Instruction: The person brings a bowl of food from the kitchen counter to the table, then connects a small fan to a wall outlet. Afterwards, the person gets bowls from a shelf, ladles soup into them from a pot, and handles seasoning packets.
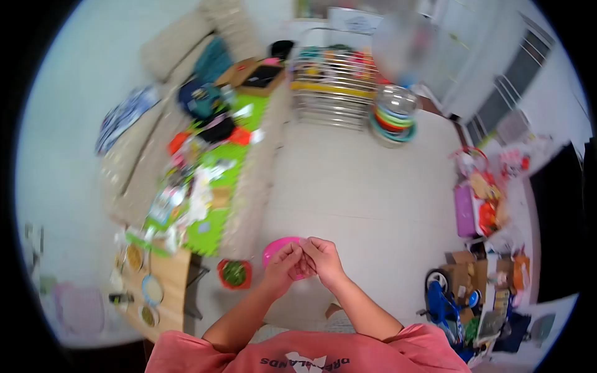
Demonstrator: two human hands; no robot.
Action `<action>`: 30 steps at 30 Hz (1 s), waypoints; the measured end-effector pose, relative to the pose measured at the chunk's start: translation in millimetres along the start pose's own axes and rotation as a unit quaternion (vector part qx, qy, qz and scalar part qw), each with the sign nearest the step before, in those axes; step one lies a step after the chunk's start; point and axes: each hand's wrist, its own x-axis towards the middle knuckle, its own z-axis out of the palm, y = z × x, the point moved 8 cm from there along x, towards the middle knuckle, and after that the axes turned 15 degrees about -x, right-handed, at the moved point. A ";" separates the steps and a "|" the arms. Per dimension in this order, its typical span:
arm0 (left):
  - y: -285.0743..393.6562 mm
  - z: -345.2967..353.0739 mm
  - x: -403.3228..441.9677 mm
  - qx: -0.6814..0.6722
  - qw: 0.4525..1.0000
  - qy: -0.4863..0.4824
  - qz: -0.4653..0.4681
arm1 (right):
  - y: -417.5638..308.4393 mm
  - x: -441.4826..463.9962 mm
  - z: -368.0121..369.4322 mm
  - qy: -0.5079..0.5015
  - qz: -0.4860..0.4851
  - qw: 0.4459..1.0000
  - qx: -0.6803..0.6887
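Observation:
My left hand (284, 268) and my right hand (322, 257) meet in front of my body, fingertips pinched close together. Whatever sits between them, if anything, is too small to make out. Just beneath is a bright pink basin (271, 250) on the floor, partly covered by my hands, so its contents are hidden. To the left of it stands a red basket (248, 274) holding green leafy vegetables (234, 272).
On the left, a wooden table (171, 280) carries bowls, beside a sofa (245, 211) with a cluttered green mat (233, 180). A metal rack (336, 93) and stacked basins (393, 121) stand at the back. Boxes and a blue child's bike (443, 311) line the right.

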 end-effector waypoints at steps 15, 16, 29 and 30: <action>-236.2 312.9 430.4 0.173 0.959 -0.126 -0.187 | -168.5 84.5 -536.1 0.218 -0.079 0.967 0.104; -240.0 328.5 469.5 0.166 0.960 -0.125 -0.189 | -184.1 106.6 -567.7 0.221 -0.071 0.969 0.087; -296.3 561.3 935.8 0.147 0.951 -0.194 -0.191 | -418.6 359.7 -955.0 0.240 -0.100 0.961 0.094; -303.1 570.9 975.9 0.139 0.952 -0.197 -0.186 | -426.6 386.7 -986.4 0.232 -0.099 0.964 0.088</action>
